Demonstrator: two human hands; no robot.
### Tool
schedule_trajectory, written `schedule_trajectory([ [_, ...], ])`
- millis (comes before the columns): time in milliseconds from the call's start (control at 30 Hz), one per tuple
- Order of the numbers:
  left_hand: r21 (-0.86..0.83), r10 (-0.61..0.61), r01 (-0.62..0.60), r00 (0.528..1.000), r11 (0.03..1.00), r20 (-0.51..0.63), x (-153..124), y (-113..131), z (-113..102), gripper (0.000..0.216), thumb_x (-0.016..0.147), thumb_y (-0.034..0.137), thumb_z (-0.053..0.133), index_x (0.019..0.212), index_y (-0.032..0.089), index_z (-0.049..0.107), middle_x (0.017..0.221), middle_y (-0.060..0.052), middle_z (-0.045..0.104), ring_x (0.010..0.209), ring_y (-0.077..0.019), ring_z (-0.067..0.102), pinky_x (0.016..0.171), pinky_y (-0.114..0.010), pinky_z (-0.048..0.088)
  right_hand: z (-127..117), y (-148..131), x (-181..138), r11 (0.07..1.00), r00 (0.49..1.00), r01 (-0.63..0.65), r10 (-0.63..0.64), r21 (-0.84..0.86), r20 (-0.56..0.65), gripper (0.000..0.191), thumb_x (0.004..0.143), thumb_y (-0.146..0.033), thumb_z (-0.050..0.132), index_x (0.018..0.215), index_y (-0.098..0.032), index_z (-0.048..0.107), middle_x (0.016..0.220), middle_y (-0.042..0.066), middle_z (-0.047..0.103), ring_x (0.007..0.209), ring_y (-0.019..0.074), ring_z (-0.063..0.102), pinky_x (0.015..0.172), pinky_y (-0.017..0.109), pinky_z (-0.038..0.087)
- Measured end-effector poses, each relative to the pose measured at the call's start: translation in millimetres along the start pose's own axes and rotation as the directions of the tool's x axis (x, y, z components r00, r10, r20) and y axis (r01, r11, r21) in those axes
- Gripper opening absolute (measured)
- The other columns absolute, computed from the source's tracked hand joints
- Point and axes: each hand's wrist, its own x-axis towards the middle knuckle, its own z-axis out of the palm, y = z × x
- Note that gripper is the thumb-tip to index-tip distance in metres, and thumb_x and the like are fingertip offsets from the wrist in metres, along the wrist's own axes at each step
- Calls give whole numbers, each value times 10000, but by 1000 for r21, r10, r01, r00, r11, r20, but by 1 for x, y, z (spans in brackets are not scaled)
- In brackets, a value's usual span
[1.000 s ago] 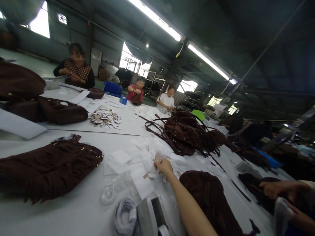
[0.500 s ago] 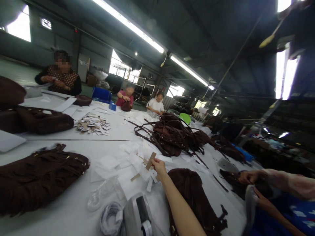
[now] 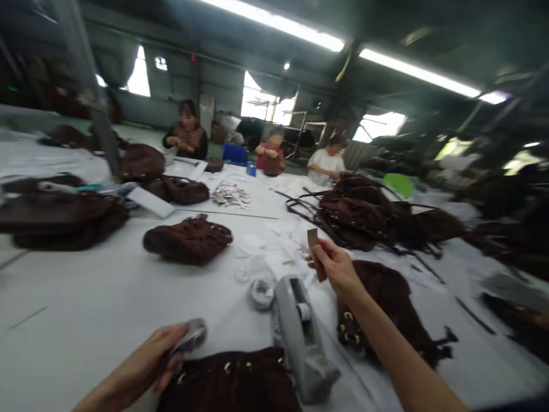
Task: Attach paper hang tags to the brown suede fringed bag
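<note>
My right hand (image 3: 341,269) pinches a flat brown strip of cardboard (image 3: 317,255), held upright above the scattered papers. At the lower left, my left hand (image 3: 150,357) is closed around a shiny, greyish rounded object (image 3: 195,333); blur hides what kind it is. Just beside that hand lies a dark brown bag (image 3: 231,380) with gold eyelets, cut off by the bottom edge of the view. Between my hands stands a grey tape dispenser (image 3: 306,349). Another brown bag (image 3: 380,286) rests under my right forearm.
A roll of tape (image 3: 261,293) sits left of the dispenser. Farther off are a gathered brown bag (image 3: 189,240), a heap of paper pieces (image 3: 231,195) and a pile of strapped brown bags (image 3: 360,209). More bags (image 3: 64,217) lie left. Several people sit across the table (image 3: 86,309).
The view has swung left and down. My left hand has come into view, closed on the shiny object. My right hand has raised the cardboard strip from among the papers.
</note>
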Motion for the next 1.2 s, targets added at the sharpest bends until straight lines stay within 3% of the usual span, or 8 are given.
schedule_trajectory([
  [167,-54,71,-70,997,996,14,-10,5,-7,430,780,589,600,815,167,527,499,65,477,303,-52,420,288,-137,216,76,20,-134,960,885,-280,257,3,387,302,736,-438,665,808,-146,666,462,-47,531,338,63,388,329,178,248],
  [300,33,172,-173,984,984,43,-14,5,4,424,799,577,578,815,156,530,506,56,496,318,-64,463,297,-132,260,134,57,-193,900,855,-430,380,71,354,250,713,-394,629,702,-145,654,462,-39,532,303,53,352,301,178,213],
  [467,189,276,-277,961,942,30,-23,2,16,436,830,587,520,797,153,523,495,58,497,322,-84,501,308,-136,298,167,67,-199,934,914,-355,356,-43,197,219,731,-316,574,613,-155,662,365,-30,485,280,98,395,304,206,249],
  [567,235,320,-315,947,920,16,-26,0,21,445,823,602,517,746,164,495,486,62,496,327,-99,522,312,-145,330,170,64,-203,977,984,-125,144,-171,101,192,741,-275,579,618,-182,693,445,14,588,382,139,509,393,231,336],
  [700,272,374,-356,927,894,-17,-27,-3,27,458,813,618,516,776,162,506,469,69,486,322,-112,532,297,-147,341,172,67,-213,969,994,106,-102,-223,31,173,757,-225,566,656,-219,706,586,33,665,518,161,572,527,257,389],
  [800,305,397,-374,918,876,-16,-27,-8,30,450,825,609,505,807,159,511,467,67,492,330,-123,547,294,-150,358,177,72,-215,990,992,-127,128,59,-11,176,736,-331,623,629,-198,666,481,2,563,403,121,471,417,242,320],
  [933,369,396,-376,918,850,23,-26,-11,31,438,847,598,478,818,162,511,466,50,518,353,-138,571,305,-159,387,184,78,-213,803,898,-436,415,407,144,359,667,-490,665,529,-185,535,408,-68,393,308,48,264,325,210,183],
  [1200,504,399,-411,907,760,139,-32,-8,38,406,878,565,448,817,172,532,564,-12,623,411,-141,602,370,-183,455,193,82,-214,633,910,-396,369,665,189,378,607,-501,751,626,-159,591,406,-90,388,324,33,271,328,178,218],
])
